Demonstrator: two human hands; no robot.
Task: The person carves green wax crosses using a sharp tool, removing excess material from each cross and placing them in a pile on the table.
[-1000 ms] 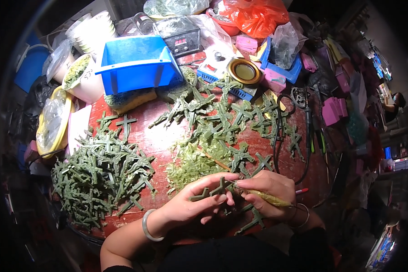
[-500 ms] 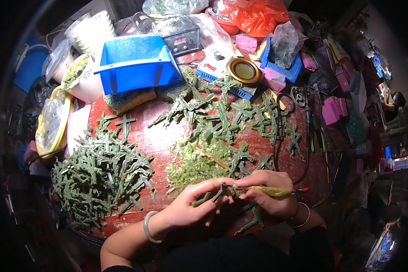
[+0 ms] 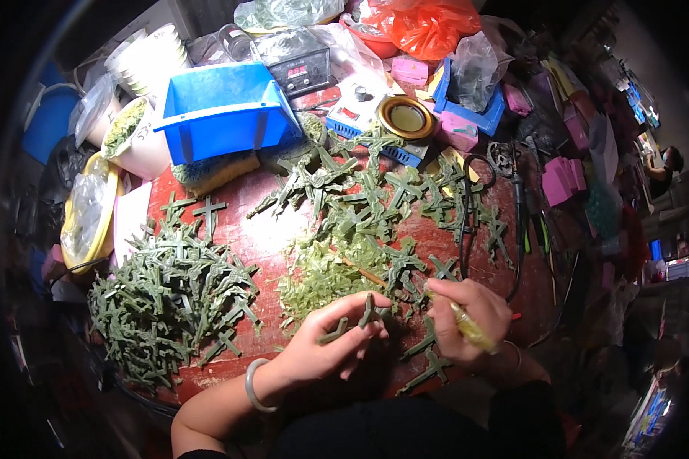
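My left hand (image 3: 333, 336), with a pale bangle at the wrist, pinches a small green wax cross (image 3: 368, 310) between thumb and fingers. My right hand (image 3: 471, 325) grips a yellow-wrapped handle (image 3: 471, 329); whatever its working tip is, my fingers cover it. The two hands are apart, close to the table's near edge. Left of them lies a large heap of green crosses (image 3: 172, 306). Just beyond my hands is a pile of light green shavings (image 3: 321, 279) with a thin brown stick (image 3: 364, 271) in it. More loose crosses (image 3: 429, 371) lie under my right hand.
A blue bin (image 3: 222, 115) stands at the back beside a control box with a lit display (image 3: 298, 69). Right of it is a heater with a round brass pot (image 3: 407, 118). A corded pen tool (image 3: 519, 199) and pink blocks (image 3: 563, 183) lie at right. A person (image 3: 666, 172) is far off.
My right hand has drawn away from the left to the right, its yellow handle now tilted down. The left hand keeps hold of the cross. The view has shifted slightly.
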